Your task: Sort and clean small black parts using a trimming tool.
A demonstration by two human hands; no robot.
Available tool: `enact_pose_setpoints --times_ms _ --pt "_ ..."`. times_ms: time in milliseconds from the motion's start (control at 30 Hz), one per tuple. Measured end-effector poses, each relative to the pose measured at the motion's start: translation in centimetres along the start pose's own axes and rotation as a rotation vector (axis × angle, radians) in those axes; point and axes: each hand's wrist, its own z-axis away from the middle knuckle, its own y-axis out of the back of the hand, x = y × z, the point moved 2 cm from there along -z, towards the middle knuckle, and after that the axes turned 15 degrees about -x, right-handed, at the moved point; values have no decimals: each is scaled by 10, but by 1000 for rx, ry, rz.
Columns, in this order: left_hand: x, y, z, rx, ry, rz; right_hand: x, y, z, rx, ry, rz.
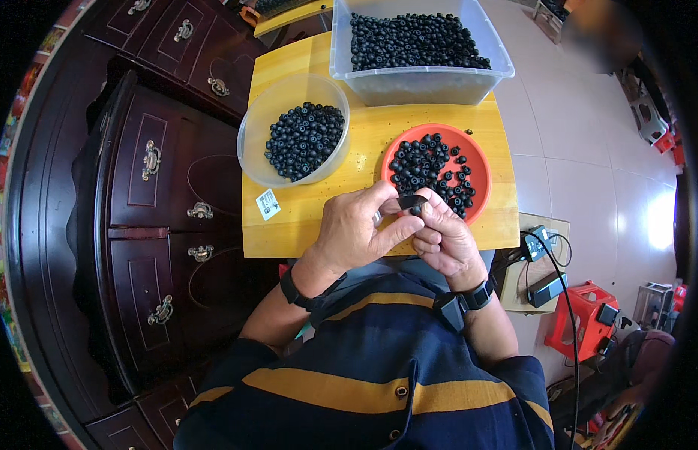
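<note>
My left hand [361, 225] and my right hand [448, 234] meet at the fingertips over the near edge of a yellow table [289, 240]. A thin, flat black piece [412, 201] shows between them, with a small round black part [416, 211] just below it. The fingers of both hands are bent in a pinch; they partly hide how the two pieces are shared. Right behind the fingertips stands an orange bowl [481, 169] holding many small black round parts [421, 159], some with a hollow centre.
A round clear tub [253, 127] of similar parts stands at the left, a larger rectangular clear bin [416, 86] behind. A printed label [268, 204] lies by the tub. Dark wooden drawers [161, 172] border the left. Cables and a red stool [581, 322] are at right.
</note>
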Motion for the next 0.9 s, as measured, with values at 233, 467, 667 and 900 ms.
enact_pose_setpoints --times_ms 233,467,667,900 --pt "2 0 -2 -36 -15 -58 1 1 1 -8 -32 31" --pt "3 0 -1 -50 5 -82 3 2 1 -31 -20 43" --pt "4 0 -1 -47 1 -94 4 4 1 -33 -17 62" --pt "-1 -4 3 -73 6 -134 4 6 1 -50 -17 94"
